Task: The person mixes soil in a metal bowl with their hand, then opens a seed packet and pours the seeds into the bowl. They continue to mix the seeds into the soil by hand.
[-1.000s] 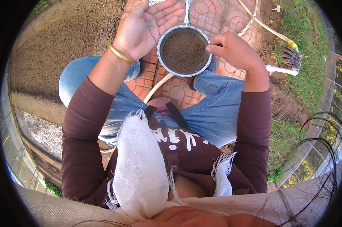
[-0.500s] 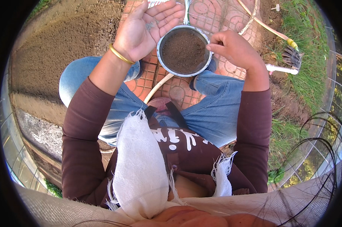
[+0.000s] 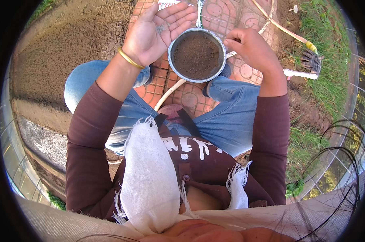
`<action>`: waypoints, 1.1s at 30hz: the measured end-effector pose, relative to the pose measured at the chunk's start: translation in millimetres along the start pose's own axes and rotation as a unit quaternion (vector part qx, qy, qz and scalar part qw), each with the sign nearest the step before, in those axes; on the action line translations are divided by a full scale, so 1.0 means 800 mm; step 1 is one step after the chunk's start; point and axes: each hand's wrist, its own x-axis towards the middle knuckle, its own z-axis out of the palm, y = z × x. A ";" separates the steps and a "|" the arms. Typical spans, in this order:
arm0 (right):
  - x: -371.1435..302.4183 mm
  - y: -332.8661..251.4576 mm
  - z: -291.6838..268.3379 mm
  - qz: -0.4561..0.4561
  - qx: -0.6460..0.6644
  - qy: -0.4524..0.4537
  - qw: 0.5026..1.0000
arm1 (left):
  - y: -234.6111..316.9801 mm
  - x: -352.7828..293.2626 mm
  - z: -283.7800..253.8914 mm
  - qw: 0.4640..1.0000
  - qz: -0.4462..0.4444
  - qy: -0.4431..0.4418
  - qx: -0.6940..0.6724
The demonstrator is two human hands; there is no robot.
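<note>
My left hand (image 3: 158,30) is turned palm up and lightly cupped, its fingers stretched out. A small cluster of blue-grey grains (image 3: 160,29) rests on that palm, left of a round pot (image 3: 197,81) with a pale bluish rim. Dark crumbly soil (image 3: 196,54) fills the pot to a little below the rim. Just right of the pot, my right hand (image 3: 251,48) has thumb and forefinger pinched together. Whether a grain sits between those fingertips is too small to make out.
Red patterned paving (image 3: 192,100) lies under the pot, between my jeans-clad legs. A pale hose (image 3: 168,93) runs beneath it. Bundled white-green strands (image 3: 199,14) lie beyond. Bare soil (image 3: 69,48) spreads left; grass (image 3: 327,80) and a dark brush-like object (image 3: 311,60) are right.
My right hand has moved slightly away from the pot's right rim, up and to the right. The left hand and its grains have stayed nearly still.
</note>
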 end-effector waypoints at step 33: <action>-0.003 0.004 -0.001 0.036 0.008 -0.005 0.999 | -0.003 -0.007 0.009 0.999 -0.017 -0.026 -0.023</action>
